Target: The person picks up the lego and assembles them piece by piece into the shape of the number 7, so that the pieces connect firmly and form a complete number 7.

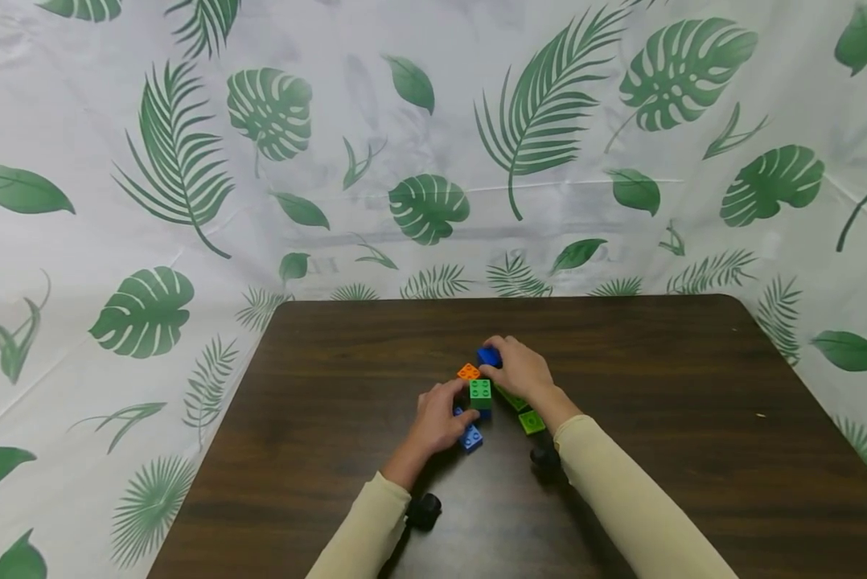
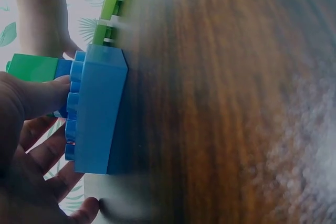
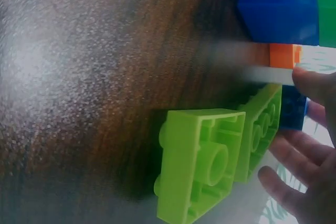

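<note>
My left hand [image 1: 437, 420] grips a stack of a green brick [image 1: 480, 389] on a dark blue brick [image 3: 278, 11], with the thumb and index finger at its near and far sides. Beside the stack, partly under that hand, a long light blue brick [image 2: 100, 108] lies studs up. Farther back, my right hand [image 1: 522, 371] pinches another dark blue brick [image 1: 488, 356] between thumb and fingers. An orange brick [image 1: 468, 371] sits between the two hands. Two lime green bricks, one small [image 3: 202, 163] and one longer [image 3: 261, 132], lie upside down below the right hand.
The dark wooden table [image 1: 332, 386] has a rounded back edge against a leaf-print sheet [image 1: 433, 145]. A black wrist device [image 1: 424, 512] hangs under the left forearm, another [image 1: 545, 458] under the right. A small pale mark [image 1: 761, 415] shows on the table's right.
</note>
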`<move>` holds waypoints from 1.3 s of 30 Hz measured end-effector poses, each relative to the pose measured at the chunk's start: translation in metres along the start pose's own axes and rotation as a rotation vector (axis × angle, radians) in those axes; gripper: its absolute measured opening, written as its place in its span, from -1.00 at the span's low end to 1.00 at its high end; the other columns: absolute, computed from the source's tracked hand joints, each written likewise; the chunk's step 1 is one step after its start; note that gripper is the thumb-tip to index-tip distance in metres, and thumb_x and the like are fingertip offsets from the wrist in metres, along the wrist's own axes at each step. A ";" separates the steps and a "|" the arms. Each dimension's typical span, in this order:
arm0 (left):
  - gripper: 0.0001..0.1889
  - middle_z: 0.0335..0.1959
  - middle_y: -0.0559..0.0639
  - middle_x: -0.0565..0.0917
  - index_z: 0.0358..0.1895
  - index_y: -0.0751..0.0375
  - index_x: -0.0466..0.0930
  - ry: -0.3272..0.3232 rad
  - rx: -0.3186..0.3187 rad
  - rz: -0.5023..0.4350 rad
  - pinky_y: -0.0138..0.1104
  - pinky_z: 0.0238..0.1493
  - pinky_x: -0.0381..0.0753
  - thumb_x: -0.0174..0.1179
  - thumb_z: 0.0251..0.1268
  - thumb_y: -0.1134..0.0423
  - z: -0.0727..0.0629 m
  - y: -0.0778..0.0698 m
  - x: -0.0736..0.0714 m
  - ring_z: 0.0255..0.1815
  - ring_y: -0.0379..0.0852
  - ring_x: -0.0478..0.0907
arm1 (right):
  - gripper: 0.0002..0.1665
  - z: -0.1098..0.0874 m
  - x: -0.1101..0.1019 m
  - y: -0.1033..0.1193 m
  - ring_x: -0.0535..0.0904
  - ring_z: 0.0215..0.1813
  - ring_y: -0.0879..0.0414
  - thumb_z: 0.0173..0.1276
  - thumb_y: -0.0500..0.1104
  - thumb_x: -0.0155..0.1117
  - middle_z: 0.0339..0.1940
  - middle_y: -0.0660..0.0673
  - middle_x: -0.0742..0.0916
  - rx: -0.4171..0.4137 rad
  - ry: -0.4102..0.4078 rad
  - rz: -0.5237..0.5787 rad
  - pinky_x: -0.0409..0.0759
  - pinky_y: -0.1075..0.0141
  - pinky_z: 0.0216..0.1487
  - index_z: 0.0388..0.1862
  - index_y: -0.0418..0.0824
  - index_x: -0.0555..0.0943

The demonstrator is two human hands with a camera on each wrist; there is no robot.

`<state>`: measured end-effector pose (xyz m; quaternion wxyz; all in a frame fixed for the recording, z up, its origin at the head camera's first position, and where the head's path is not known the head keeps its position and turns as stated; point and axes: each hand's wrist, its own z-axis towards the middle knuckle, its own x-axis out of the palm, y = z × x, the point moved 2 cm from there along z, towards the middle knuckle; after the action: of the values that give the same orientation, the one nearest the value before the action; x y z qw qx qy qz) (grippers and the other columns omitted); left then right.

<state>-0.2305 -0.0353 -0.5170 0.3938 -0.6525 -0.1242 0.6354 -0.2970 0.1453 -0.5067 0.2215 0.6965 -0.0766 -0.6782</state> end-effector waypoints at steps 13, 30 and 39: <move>-0.56 0.06 -0.04 0.65 0.18 0.10 0.55 0.012 -0.011 0.017 -0.05 0.06 0.31 0.35 0.26 0.11 -0.001 0.000 0.001 0.03 -0.05 0.51 | -0.48 -0.018 -0.023 -0.001 0.59 -0.05 -0.11 0.27 -0.08 0.39 0.06 -0.21 0.64 0.013 -0.046 0.254 0.59 -0.03 -0.08 0.17 -0.10 0.45; -0.57 0.07 -0.07 0.66 0.19 0.05 0.55 -0.005 0.014 -0.004 -0.07 0.03 0.28 0.34 0.27 0.13 -0.003 0.001 0.000 0.00 -0.07 0.49 | -0.38 -0.062 -0.052 0.047 0.60 0.05 0.00 0.32 -0.23 0.37 0.06 -0.09 0.61 -0.304 0.021 0.333 0.60 0.05 0.07 0.35 -0.18 0.46; -0.58 0.07 -0.09 0.66 0.17 0.02 0.56 -0.015 0.028 0.004 -0.08 0.01 0.28 0.35 0.26 0.13 -0.002 0.000 0.000 -0.01 -0.08 0.49 | -0.37 -0.071 -0.052 0.050 0.63 0.05 0.01 0.26 -0.18 0.43 0.10 -0.05 0.65 -0.315 -0.018 0.160 0.58 0.02 0.09 0.32 -0.08 0.51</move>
<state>-0.2285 -0.0364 -0.5173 0.4006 -0.6424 -0.1168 0.6428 -0.2212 0.1369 -0.4404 0.3803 0.6389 -0.0266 -0.6682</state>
